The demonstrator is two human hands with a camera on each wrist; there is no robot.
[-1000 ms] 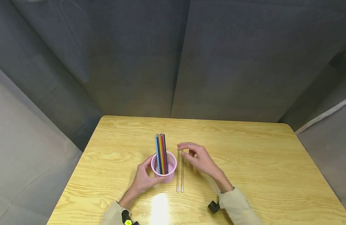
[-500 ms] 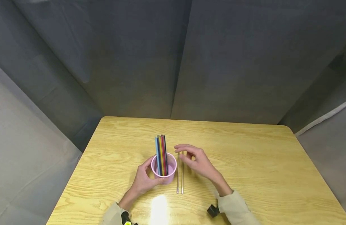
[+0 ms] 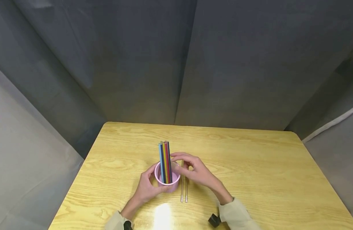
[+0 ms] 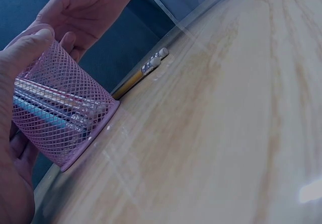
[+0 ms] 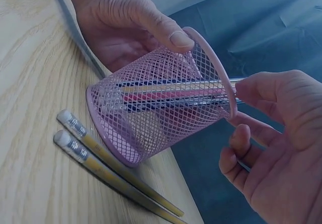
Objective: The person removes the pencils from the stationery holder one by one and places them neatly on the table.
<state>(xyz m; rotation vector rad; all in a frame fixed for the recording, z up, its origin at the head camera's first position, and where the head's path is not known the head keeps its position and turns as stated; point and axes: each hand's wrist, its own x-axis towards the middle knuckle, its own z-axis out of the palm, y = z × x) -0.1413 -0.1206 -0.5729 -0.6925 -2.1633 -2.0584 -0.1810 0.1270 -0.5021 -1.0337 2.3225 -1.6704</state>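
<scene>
A pink mesh pencil cup (image 3: 172,188) stands in front of me, holding several pencils (image 3: 165,163) in light blue, dark blue, yellow and red that lean together at its left side. My left hand (image 3: 146,187) grips the cup from the left, thumb around the near side and fingers around the far side. From the right, my right hand (image 3: 198,171) reaches to the rim (image 5: 214,63). Its thumb and forefinger are apart, with fingertips right at the rim beside the pencils. Beneath that hand, two yellow pencils (image 5: 113,168) lie side by side, their white eraser ends towards me.
The wood-grain table (image 3: 251,172) runs wide to both sides. Dark grey cloth (image 3: 136,64) hangs behind its far edge, with lighter cloth at the left and right. A black wrist camera (image 3: 214,220) hangs near the right sleeve.
My right hand has moved left and slightly nearer to me, from above the two loose pencils to the cup's rim. The left hand keeps its hold on the cup.
</scene>
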